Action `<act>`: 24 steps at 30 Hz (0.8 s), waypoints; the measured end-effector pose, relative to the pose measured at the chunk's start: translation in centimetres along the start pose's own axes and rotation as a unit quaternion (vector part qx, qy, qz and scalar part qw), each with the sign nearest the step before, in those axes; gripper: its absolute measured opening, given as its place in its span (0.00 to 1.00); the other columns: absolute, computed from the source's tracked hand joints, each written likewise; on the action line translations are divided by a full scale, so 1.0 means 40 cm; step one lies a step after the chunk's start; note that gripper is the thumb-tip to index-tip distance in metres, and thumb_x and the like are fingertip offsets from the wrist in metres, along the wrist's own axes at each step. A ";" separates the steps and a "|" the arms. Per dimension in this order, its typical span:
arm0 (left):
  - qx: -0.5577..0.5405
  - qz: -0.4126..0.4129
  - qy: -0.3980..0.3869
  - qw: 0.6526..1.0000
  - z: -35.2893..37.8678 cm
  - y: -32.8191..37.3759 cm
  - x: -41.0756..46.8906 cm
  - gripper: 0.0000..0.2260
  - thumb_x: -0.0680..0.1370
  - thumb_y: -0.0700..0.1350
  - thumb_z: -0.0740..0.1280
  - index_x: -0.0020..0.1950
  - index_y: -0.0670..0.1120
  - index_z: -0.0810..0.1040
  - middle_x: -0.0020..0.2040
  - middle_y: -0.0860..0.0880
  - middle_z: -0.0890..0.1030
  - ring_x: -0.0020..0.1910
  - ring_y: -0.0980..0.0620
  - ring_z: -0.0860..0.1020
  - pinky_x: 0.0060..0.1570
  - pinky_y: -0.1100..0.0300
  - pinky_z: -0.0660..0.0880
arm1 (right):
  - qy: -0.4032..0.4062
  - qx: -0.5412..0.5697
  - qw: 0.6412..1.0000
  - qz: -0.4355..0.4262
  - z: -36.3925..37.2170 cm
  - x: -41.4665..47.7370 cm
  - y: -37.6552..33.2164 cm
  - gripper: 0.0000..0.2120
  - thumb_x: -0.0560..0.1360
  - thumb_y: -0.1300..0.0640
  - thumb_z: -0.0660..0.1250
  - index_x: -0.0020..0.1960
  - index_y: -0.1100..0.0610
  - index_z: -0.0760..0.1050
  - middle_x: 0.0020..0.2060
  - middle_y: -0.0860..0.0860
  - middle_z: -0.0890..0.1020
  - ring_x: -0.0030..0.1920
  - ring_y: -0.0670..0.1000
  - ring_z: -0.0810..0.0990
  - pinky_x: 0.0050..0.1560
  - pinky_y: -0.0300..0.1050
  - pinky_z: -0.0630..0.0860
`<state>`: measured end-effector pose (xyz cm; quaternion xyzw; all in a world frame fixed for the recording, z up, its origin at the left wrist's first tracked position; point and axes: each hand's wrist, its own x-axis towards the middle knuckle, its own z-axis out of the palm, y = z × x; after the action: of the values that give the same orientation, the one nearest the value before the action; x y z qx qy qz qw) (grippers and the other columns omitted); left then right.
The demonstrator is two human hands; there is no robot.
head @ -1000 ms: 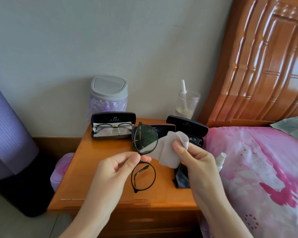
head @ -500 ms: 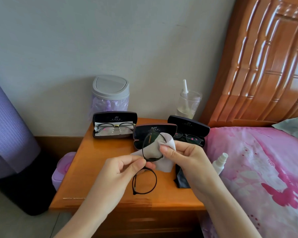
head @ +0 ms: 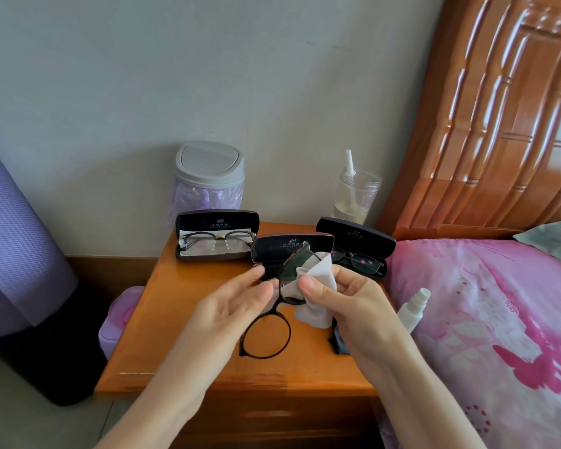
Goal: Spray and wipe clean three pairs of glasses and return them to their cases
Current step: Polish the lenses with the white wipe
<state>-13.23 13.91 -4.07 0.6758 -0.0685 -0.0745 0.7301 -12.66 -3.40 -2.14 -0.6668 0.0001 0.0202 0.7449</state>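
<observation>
Far left: purple ribbed fabric (head: 13,238). Beside it on the floor, a lilac plastic bin (head: 117,315) against the orange wooden table (head: 175,319).

Table, back left: a grey swing-lid bin with purple liner (head: 209,170). In front of it, an open black glasses case (head: 217,218) holds thin-framed glasses (head: 219,239) on a pale cloth.

Left hand (head: 230,306), over the table's middle: I see thumb and fingers pinching the round black-framed glasses (head: 266,335) near the bridge, one lens hanging down and the other standing up.

Behind them is a second open black case (head: 292,246); I cannot tell its contents.

Right hand (head: 353,303): thumb and fingers pinch a white wiping cloth (head: 318,280) folded round the upper lens.

Back right: a clear plastic cup with white straw (head: 355,196), then a third open black case (head: 357,234) with dark-framed glasses (head: 360,262) inside.

A dark cloth (head: 339,343) lies below the right hand.

A white spray bottle (head: 412,311) lies on the pink flowered bedspread (head: 483,319), just beside the table.

Far right: a carved wooden headboard (head: 499,108).
</observation>
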 end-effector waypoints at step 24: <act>0.092 0.153 0.052 0.983 0.030 0.023 -0.029 0.06 0.67 0.50 0.69 0.42 0.55 0.84 0.38 0.59 0.85 0.41 0.65 0.82 0.40 0.76 0.73 | 0.014 -0.006 0.999 -0.046 0.074 -0.016 -0.010 0.14 0.62 0.51 0.73 0.45 0.57 0.82 0.37 0.49 0.85 0.38 0.43 0.83 0.36 0.32 0.76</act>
<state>-14.57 13.06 -3.07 0.7242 -0.1398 0.0797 0.6705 -13.36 -0.54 -1.39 -0.6710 -0.0200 -0.0238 0.7408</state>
